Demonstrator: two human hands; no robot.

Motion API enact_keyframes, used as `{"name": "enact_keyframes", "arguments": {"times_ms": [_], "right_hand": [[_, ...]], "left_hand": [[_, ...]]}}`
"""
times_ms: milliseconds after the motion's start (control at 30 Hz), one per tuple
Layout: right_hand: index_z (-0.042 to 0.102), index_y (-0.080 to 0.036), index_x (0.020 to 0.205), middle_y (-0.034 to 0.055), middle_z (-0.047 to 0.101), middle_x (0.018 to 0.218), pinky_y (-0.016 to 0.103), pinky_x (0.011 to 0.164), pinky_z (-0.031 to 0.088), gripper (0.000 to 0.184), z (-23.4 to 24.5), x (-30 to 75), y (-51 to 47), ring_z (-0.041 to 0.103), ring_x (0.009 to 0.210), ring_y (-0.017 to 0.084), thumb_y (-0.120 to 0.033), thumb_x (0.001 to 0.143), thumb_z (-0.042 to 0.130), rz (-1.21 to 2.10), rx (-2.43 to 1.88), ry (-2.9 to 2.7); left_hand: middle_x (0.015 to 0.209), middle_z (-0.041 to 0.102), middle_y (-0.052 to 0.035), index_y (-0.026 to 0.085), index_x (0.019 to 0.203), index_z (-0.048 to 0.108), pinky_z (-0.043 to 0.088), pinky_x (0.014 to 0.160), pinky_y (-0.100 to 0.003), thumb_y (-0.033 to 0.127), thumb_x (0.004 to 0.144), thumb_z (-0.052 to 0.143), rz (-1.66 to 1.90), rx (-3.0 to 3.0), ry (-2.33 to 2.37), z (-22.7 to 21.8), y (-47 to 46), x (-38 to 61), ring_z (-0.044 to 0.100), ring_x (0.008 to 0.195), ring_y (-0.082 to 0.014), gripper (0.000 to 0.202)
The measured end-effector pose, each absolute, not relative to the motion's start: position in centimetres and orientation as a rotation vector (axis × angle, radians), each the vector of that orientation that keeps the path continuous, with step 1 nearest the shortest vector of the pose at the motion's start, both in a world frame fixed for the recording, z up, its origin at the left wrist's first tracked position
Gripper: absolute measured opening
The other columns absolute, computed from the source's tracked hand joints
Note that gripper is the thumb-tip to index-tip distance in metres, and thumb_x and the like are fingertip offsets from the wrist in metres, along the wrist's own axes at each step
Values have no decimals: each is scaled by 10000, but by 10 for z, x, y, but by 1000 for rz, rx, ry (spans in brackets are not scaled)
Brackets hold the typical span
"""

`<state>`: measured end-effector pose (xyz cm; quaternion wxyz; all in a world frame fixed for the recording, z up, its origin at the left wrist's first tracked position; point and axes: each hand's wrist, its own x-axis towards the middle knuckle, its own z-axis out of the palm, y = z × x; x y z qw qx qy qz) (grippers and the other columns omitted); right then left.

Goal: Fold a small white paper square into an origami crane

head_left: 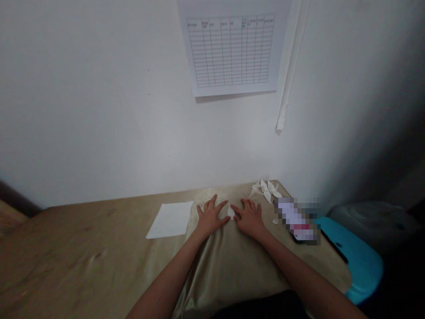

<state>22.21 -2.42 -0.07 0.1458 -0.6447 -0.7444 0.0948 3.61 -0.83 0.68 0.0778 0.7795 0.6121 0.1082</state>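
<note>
A small piece of folded white paper point(230, 212) lies on the cloth-covered table between my two hands. My left hand point(211, 218) rests with its fingers spread, its thumb at the paper's left edge. On the other side my right hand point(249, 218) also has its fingers apart, with index finger and thumb touching the paper's right edge. Neither hand grips it. Left of my left hand lies a stack of lined white paper point(171, 219). Several folded white paper figures, cranes by their look point(265, 189), are gathered beyond my right hand.
A phone with a blurred-out screen point(296, 220) lies right of my right hand, beside a tiny paper scrap point(275, 221). A turquoise plastic stool or chair point(360, 254) stands past the table's right edge. A printed table sheet point(232, 53) hangs on the wall behind.
</note>
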Motion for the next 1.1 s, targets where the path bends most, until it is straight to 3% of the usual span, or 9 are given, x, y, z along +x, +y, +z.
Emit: {"name": "enact_keyframes", "arguments": {"times_ms": [100, 233, 400, 533, 667, 933, 1100], "right_hand": [[502, -443, 1404, 100, 354, 1567, 675, 1128, 69, 494, -1, 221, -24, 242, 1455, 340, -379, 916, 553, 257, -1847, -2152], [533, -385, 1395, 114, 383, 1542, 639, 1147, 80, 511, -2, 222, -23, 265, 1436, 331, -382, 887, 592, 263, -1864, -2108], [634, -371, 1289, 79, 461, 1474, 609, 1165, 80, 420, -3, 227, -21, 296, 1404, 312, -352, 869, 620, 335, -1771, -2072], [663, -373, 1242, 58, 491, 1445, 614, 1163, 71, 384, -3, 229, -20, 310, 1391, 295, -322, 862, 639, 396, -1711, -2070], [678, -358, 1219, 51, 522, 1420, 590, 1165, 75, 352, -3, 231, -19, 319, 1387, 285, -330, 871, 635, 430, -1690, -2059], [705, -332, 1175, 55, 557, 1392, 578, 1170, 79, 336, -6, 229, -17, 332, 1380, 288, -454, 866, 652, 417, -1705, -1989], [729, -351, 1111, 40, 584, 1358, 595, 1158, 86, 281, -10, 229, -15, 351, 1366, 302, -395, 835, 693, 424, -1659, -1961]], "left_hand": [[1666, 188, 5, 519, 1348, 543, 89, 1123, -756, 597, 834, 639, 304, 2342, 1801, 10, -9, 37, 235, 1484, -384, 529], [1664, 195, 10, 514, 1308, 587, 78, 1124, -757, 608, 825, 640, 293, 2323, 1795, 13, -10, 36, 238, 1480, -391, 495], [1652, 238, -10, 504, 1345, 555, 57, 1116, -768, 618, 840, 610, 289, 2343, 1795, 11, -9, 36, 239, 1481, -393, 520], [1634, 286, -67, 445, 1443, 460, 58, 1129, -749, 629, 835, 610, 275, 2320, 1825, 8, -7, 36, 232, 1489, -359, 653], [1623, 314, -67, 431, 1485, 393, 66, 1142, -735, 623, 822, 631, 327, 2305, 1826, 5, -6, 35, 254, 1484, -335, 730], [1592, 375, -53, 431, 1360, 562, 58, 1134, -751, 628, 803, 664, 412, 2303, 1800, 0, -5, 33, 291, 1465, -337, 599], [1592, 375, -9, 468, 1262, 639, 39, 1121, -769, 597, 799, 691, 420, 2305, 1763, 1, -5, 32, 300, 1451, -363, 484]]}}
